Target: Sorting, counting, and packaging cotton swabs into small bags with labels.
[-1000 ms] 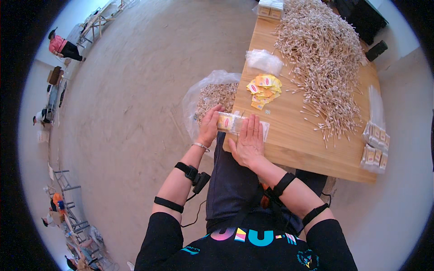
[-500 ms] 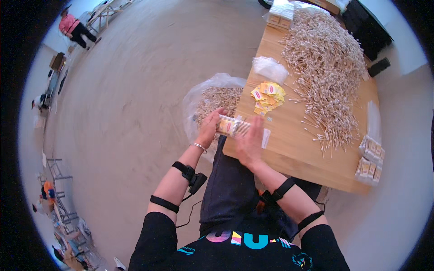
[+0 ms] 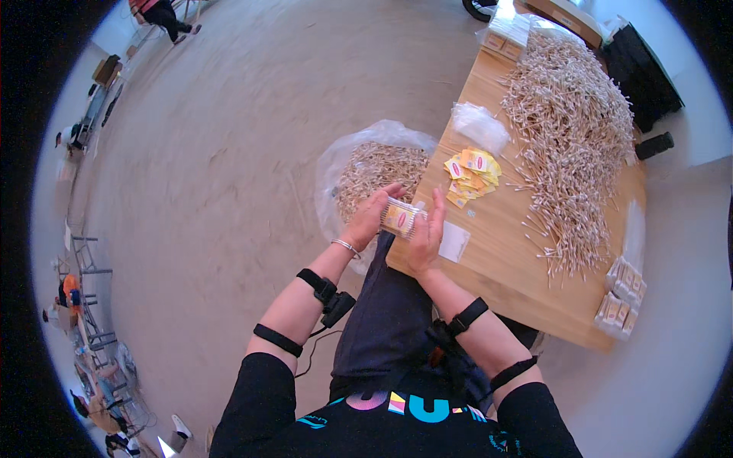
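Note:
A small flat pack of cotton swabs (image 3: 399,217), with a yellow card inside its clear bag, is held level between my hands just off the table's near left corner. My left hand (image 3: 368,217) closes on its left end. Against its right end presses my right hand (image 3: 427,238), fingers stretched upward and the thumb side toward the pack. Close by on the table lie a loose heap of yellow cards (image 3: 473,174) and a white slip of paper (image 3: 453,242). Clear plastic bags (image 3: 481,128) are stacked beyond the cards.
A large heap of loose swabs (image 3: 565,137) covers the wooden table's (image 3: 504,294) right side. Finished-looking packs (image 3: 620,299) lie at its near right edge, boxes (image 3: 507,37) at the far end. An open plastic bag of swabs (image 3: 332,164) stands on the floor.
My right hand has moved left against the pack's end, where swabs stuck out before; they now sit inside between my hands. The view has shifted slightly, and the white slip shows more fully.

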Motion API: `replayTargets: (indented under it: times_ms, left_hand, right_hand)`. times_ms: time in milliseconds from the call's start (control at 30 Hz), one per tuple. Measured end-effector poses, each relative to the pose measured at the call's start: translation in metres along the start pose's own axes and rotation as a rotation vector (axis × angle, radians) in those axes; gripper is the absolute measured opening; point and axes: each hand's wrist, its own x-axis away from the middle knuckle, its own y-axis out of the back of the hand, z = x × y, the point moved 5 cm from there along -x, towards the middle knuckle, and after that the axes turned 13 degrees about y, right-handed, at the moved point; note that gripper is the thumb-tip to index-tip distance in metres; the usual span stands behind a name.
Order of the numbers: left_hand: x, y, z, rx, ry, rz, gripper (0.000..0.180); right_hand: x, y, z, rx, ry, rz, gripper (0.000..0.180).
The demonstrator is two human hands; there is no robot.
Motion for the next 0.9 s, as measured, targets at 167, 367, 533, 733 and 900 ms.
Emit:
replayTargets:
  times_ms: [167,367,533,733,900]
  left_hand:
    - [0.003,-0.002,-0.003,-0.016,-0.003,0.012,0.048]
    - [0.005,0.01,0.007,-0.131,-0.106,-0.305,0.053]
    - [0.035,0.024,0.059,0.033,0.155,-0.494,0.058]
    - [0.037,0.004,0.052,0.109,0.142,-0.494,0.033]
    - [0.039,-0.01,0.036,0.392,-0.008,-0.539,0.025]
  right_hand:
    - [-0.003,-0.019,0.013,0.004,-0.025,-0.018,0.056]
    - [-0.002,-0.023,0.009,0.052,0.006,0.017,0.05]
    - [0.001,-0.023,0.004,0.073,0.037,0.031,0.047]
    - [-0.001,-0.019,-0.002,0.099,0.029,0.056,0.045]
    - [0.0,-0.017,-0.009,0.081,0.024,0.136,0.043]
